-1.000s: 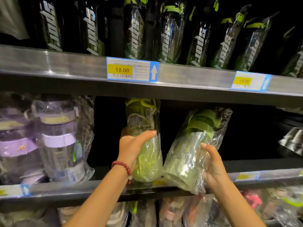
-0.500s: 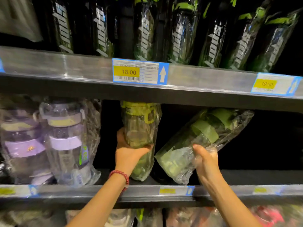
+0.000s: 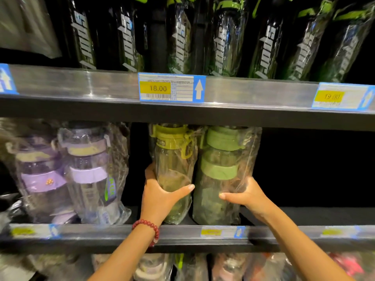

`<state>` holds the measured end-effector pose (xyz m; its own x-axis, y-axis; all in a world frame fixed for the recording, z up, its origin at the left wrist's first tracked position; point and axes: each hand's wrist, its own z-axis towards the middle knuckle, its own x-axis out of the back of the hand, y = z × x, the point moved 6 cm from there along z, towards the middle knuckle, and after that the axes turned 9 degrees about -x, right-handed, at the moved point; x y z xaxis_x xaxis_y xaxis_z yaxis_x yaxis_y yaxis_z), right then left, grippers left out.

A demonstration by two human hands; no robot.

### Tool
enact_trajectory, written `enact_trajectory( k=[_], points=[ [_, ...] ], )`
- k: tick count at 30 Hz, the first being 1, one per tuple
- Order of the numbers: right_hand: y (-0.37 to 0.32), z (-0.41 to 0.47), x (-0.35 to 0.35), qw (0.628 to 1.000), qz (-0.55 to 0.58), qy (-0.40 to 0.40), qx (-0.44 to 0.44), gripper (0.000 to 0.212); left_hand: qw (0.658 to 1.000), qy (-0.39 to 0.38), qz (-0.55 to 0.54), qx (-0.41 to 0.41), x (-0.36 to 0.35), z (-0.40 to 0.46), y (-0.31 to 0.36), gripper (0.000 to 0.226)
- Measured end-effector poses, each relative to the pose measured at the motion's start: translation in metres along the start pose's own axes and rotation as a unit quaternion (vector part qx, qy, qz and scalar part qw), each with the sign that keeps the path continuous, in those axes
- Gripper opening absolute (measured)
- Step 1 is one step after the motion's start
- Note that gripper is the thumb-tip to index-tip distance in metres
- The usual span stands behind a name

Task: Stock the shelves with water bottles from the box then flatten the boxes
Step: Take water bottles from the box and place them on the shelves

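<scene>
Two green water bottles in clear plastic wrap stand upright side by side on the middle shelf (image 3: 182, 233), touching or almost touching each other. The left hand (image 3: 160, 196) grips the yellow-green lidded bottle (image 3: 172, 159) around its lower half, thumb stretched across the front and fingers curled behind its left side. A red bead bracelet (image 3: 149, 227) sits on that wrist. The right hand (image 3: 248, 196) grips the darker green lidded bottle (image 3: 222, 159), thumb pointing left across the front of the wrapping, the fingers wrapped around the right side. Both bottle bases rest on the shelf just behind its front rail, and both lids reach nearly to the underside of the upper shelf (image 3: 81, 84).

To the left, well apart from the green pair, stand purple-banded bottles (image 3: 89, 171) in the same kind of wrap. The shelf to the right of the green bottles is dark. The upper shelf carries a row of tall black bottles (image 3: 223, 41) with white lettering and green trim. Its front rail bears a price tag reading 18.00 (image 3: 171, 88) and another reading 19.00 (image 3: 341, 96). Below the middle shelf, more wrapped bottles (image 3: 223, 266) show, blurred.
</scene>
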<state>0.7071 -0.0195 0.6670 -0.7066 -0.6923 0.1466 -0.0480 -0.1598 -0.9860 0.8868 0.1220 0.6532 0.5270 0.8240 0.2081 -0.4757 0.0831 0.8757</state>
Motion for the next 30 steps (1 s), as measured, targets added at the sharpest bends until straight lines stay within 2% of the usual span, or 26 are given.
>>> enact_trajectory(
  k=[2, 6, 9, 11, 14, 17, 19, 21, 25, 30],
  points=[
    [-0.003, -0.003, -0.001, 1.0, 0.001, -0.01, 0.004, 0.054, 0.999, -0.031, -0.021, 0.018, 0.0, -0.003, -0.002, 0.072],
    [-0.002, -0.004, 0.003, 1.0, 0.01, -0.009, -0.003, 0.048, 0.995, -0.076, -0.052, 0.042, 0.004, -0.007, -0.007, 0.098],
    [-0.004, -0.007, 0.003, 1.0, -0.022, -0.002, -0.001, 0.044, 0.994, -0.096, -0.052, 0.031, 0.008, -0.011, -0.007, 0.098],
    [-0.003, -0.009, 0.006, 0.999, -0.034, 0.016, -0.001, 0.042, 0.993, -0.102, -0.052, 0.033, 0.01, -0.013, -0.01, 0.099],
    [0.007, -0.011, 0.014, 0.997, 0.006, 0.075, -0.023, 0.044, 0.993, -0.107, -0.03, 0.031, 0.013, -0.018, -0.01, 0.119],
    [0.02, -0.023, 0.008, 0.989, 0.026, 0.141, -0.035, 0.055, 0.995, -0.104, -0.01, 0.007, 0.014, -0.021, -0.006, 0.102],
    [0.025, -0.033, -0.005, 0.984, 0.006, 0.173, -0.039, 0.075, 0.994, -0.087, 0.05, -0.032, 0.015, -0.022, -0.003, 0.082],
    [0.023, -0.038, -0.02, 0.981, -0.022, 0.189, -0.032, 0.084, 0.989, -0.062, 0.107, -0.081, 0.015, -0.023, 0.001, 0.066],
    [0.016, -0.032, -0.037, 0.975, -0.13, 0.174, -0.041, 0.107, 0.986, -0.027, 0.132, -0.094, 0.016, -0.023, -0.001, 0.067],
    [0.015, -0.022, -0.04, 0.965, -0.184, 0.178, -0.062, 0.117, 0.981, -0.026, 0.163, -0.097, 0.014, -0.022, -0.001, 0.071]
  ],
)
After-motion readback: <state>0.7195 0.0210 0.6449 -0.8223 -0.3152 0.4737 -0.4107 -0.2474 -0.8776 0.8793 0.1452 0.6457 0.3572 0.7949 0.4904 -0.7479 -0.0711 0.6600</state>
